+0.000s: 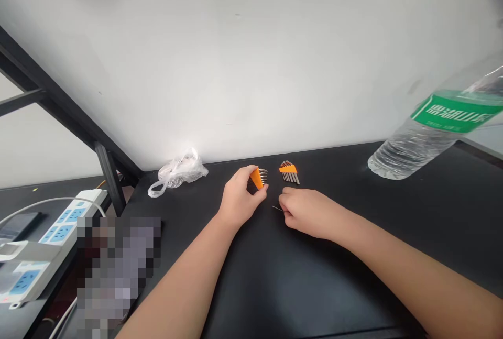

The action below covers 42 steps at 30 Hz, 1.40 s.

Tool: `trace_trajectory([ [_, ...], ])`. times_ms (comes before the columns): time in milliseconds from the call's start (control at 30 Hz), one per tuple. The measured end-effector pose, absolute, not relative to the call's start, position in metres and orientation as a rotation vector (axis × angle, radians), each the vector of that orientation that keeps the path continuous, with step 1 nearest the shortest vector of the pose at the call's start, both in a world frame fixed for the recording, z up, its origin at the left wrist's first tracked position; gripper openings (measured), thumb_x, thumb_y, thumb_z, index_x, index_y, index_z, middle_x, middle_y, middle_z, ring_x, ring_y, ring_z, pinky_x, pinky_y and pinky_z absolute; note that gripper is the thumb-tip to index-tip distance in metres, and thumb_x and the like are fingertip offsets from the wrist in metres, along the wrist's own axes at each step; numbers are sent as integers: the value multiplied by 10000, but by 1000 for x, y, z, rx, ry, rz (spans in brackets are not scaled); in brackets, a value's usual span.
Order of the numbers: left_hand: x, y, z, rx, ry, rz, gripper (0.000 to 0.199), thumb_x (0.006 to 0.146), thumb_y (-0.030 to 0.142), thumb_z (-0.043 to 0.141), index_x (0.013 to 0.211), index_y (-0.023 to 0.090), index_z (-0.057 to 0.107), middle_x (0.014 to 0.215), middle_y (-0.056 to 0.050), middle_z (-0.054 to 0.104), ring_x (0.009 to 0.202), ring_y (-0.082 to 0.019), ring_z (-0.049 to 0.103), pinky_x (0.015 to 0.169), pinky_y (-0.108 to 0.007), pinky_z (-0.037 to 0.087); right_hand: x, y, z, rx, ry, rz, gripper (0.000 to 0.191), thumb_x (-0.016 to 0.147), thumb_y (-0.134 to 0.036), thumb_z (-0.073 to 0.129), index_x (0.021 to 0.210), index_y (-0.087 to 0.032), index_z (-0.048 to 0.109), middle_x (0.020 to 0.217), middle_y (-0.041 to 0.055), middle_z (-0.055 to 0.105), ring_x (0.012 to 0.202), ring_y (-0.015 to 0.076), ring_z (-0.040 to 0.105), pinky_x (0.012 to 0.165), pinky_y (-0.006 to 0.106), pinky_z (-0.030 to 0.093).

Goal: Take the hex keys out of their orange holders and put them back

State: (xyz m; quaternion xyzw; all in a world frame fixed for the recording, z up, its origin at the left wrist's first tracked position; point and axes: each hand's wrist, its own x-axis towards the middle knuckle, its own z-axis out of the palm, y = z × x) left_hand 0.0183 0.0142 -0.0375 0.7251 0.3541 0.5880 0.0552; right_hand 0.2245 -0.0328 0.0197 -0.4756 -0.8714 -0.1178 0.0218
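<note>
An orange holder with several metal keys [257, 178] is gripped between the thumb and fingers of my left hand [238, 197], its metal ends pointing right. My right hand [304, 210] is closed on a thin metal key [277, 208], whose tip sticks out to the left. Just behind my right hand, a second orange holder [288, 170] lies on the black table [243, 286] with several metal keys through it, side by side. The two hands are apart.
A large clear bottle with a green label [451, 112] stands at the right. A crumpled clear plastic bag [182, 170] lies at the back left, near a black metal frame [107, 176]. White power strips [73, 218] and cables are at the far left, beside a pixelated area.
</note>
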Motion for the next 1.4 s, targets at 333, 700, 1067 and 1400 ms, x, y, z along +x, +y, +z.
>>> trace_trajectory([
  [333,18,15,-40,2320,1112,1711,501,863,327,769,1323,241,592,1272,-63,717,1128,-252,706,995,-422,582,232,-30,42,-1136,-2473,-80,106,896,-145,536,837,-233,543,779,-5,600,686,159,533,608,292,393],
  [700,20,11,-38,2381,1123,1697,485,863,361,776,1299,237,602,1211,-51,740,1051,-238,719,959,-420,587,239,-28,41,-1066,-2520,-252,210,1022,-213,467,934,-236,656,879,39,657,759,190,605,680,344,478],
  [1067,20,12,-40,2439,1102,1673,493,873,386,764,1309,244,582,1223,-55,733,1060,-242,711,917,-409,593,241,-33,42,-960,-2518,-343,252,1025,-226,485,988,-251,734,934,67,680,780,199,646,690,342,519],
  [1400,19,7,-38,2513,956,1563,449,897,401,734,1292,245,589,1221,-54,727,1065,-229,714,917,-375,599,241,-33,48,-1115,-2285,410,201,980,-350,591,942,-235,751,816,31,694,654,169,670,653,343,584],
])
